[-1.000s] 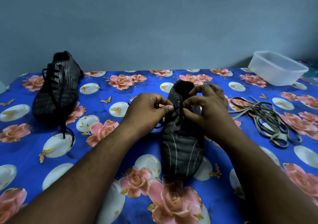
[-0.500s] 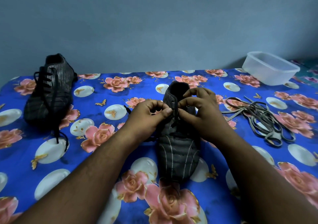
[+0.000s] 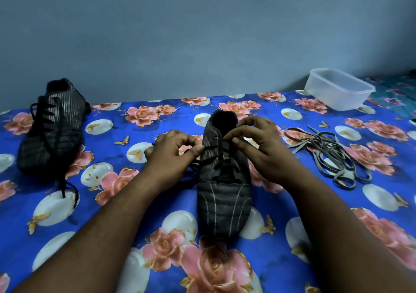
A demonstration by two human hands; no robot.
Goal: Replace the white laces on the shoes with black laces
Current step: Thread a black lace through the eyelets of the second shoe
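A dark striped shoe (image 3: 222, 205) lies in the middle of the floral cloth, toe toward me, with a black lace (image 3: 221, 169) crossing its lower eyelets. My left hand (image 3: 173, 151) pinches one end of that lace at the shoe's left side. My right hand (image 3: 258, 151) pinches the lace at an upper eyelet beside the shoe's opening. A second dark shoe (image 3: 51, 126) stands at the far left, laced in black, its lace ends trailing toward me. The removed white laces (image 3: 328, 155) lie in a loose heap to the right.
A clear plastic tub (image 3: 337, 90) sits at the back right by the wall. The blue floral cloth (image 3: 135, 236) covers the whole surface. A plain wall rises right behind it.
My hands have drawn apart a little. The left hand has pulled its lace end out to the left, while the right hand stays at the upper eyelet. The view has shifted slightly.
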